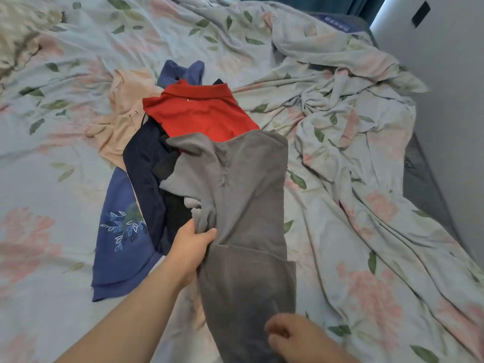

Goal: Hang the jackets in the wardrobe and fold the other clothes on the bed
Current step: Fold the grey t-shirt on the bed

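A grey shirt (248,200) lies lengthwise over a heap of clothes on the bed. My left hand (192,244) grips a bunch of its fabric at its left edge. My right hand (293,336) holds its near end at the bottom of the view, fingers curled on the cloth. Under and beyond the grey shirt lie a red polo shirt (201,113), a dark navy garment (146,163), a blue top with a leaf print (123,237) and a peach garment (125,111).
The bed (52,158) is covered with a pale floral sheet. A rumpled floral duvet (353,113) is bunched on the right. A white wardrobe or wall panel (450,74) stands at the far right. Crumpled light cloth (18,35) lies at the top left.
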